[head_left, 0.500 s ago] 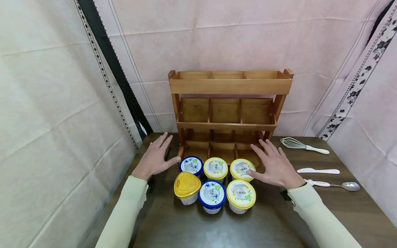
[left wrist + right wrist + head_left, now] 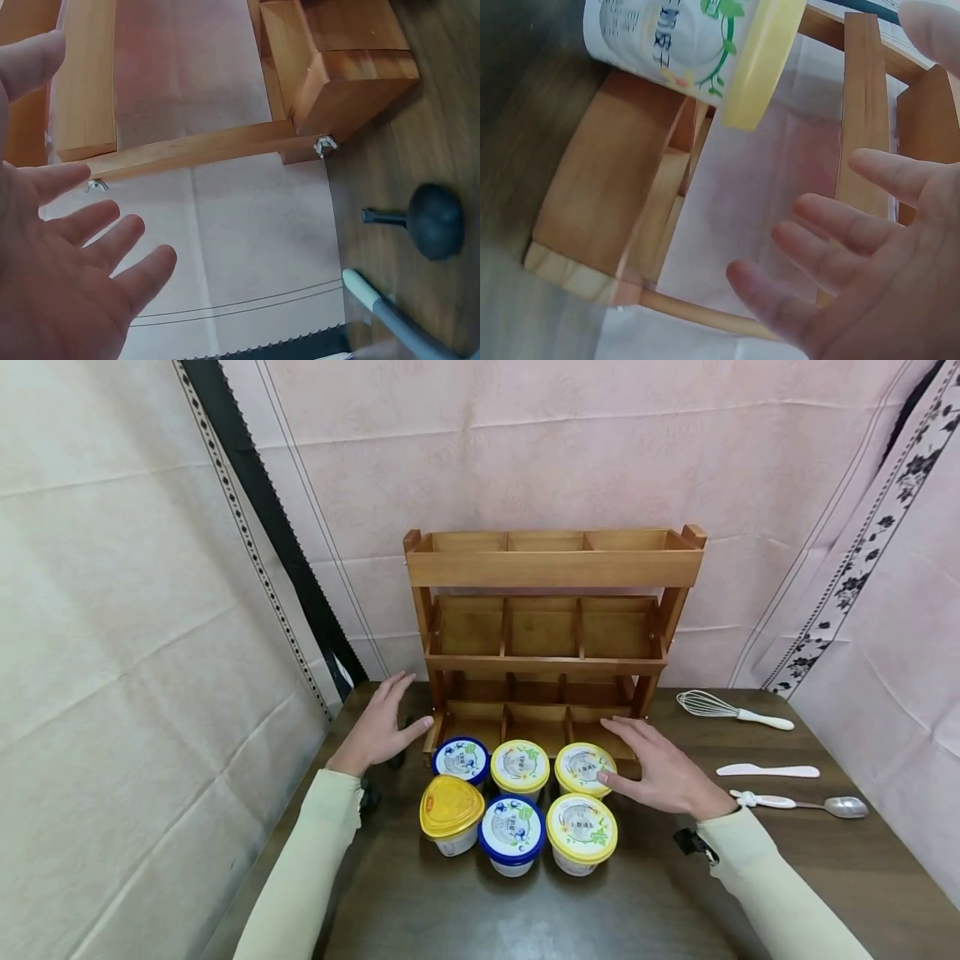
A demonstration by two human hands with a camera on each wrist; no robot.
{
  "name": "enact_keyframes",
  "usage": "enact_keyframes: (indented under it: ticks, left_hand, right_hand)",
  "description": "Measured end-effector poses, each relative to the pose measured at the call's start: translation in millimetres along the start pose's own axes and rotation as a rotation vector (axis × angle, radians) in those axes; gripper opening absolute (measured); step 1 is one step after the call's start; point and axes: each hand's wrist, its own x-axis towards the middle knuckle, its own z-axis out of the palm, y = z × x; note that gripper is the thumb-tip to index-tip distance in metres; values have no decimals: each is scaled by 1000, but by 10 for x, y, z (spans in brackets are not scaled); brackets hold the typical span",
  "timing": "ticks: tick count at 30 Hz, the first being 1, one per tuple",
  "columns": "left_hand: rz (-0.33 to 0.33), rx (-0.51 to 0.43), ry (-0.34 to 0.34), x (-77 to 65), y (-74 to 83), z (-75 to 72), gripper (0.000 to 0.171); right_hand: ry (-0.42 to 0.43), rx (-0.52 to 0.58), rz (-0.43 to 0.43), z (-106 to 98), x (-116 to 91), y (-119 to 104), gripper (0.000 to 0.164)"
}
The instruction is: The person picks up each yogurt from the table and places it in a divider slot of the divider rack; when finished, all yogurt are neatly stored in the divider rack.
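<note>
Several lidded tubs stand in two rows before a three-tier wooden rack (image 2: 555, 569). The back row has a blue-lidded tub (image 2: 461, 761) and two yellow-lidded ones. In front are a plain yellow-lidded tub (image 2: 452, 806), another blue-lidded tub (image 2: 513, 829) and another yellow-lidded tub (image 2: 582, 829). My left hand (image 2: 379, 729), fingers spread, hovers left of the rack's base and holds nothing. On the other side, my right hand (image 2: 667, 770) has its fingers extended and is empty. Its thumb overlaps the back-right yellow-lidded tub (image 2: 582, 763); in the right wrist view that tub (image 2: 667, 45) is apart from the hand.
To the right lie a whisk (image 2: 708, 704), a white knife (image 2: 768, 771) and a spoon (image 2: 843, 807). A small black ladle-like utensil (image 2: 436, 221) and a grey-green handle (image 2: 397, 322) lie left of the rack. Cloth walls (image 2: 525, 460) surround the table.
My left hand has moved slightly away from me, its fingers closer together. My right hand's fingers have dipped a little and drawn closer together. The tubs stay put.
</note>
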Motion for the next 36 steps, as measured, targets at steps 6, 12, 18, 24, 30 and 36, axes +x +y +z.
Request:
enact_keyframes:
  ticks: [6, 12, 18, 24, 30, 36]
  left_hand:
    - [3, -89, 48, 134, 11, -32, 82]
    - [37, -221, 105, 282, 14, -74, 73]
    - [64, -347, 170, 437, 23, -127, 63]
    - [54, -442, 222, 591, 30, -177, 58]
    - [14, -481, 281, 748, 46, -228, 54]
    - [1, -567, 306, 924, 73, -248, 53]
  right_hand:
    - [1, 89, -16, 44, -18, 4, 88]
    - [14, 130, -2, 84, -37, 25, 84]
    - [10, 208, 3, 142, -68, 56, 79]
    - [0, 333, 10, 238, -81, 73, 76]
    - [-9, 428, 57, 332, -75, 84, 72]
    - [-38, 498, 86, 370, -65, 122, 72]
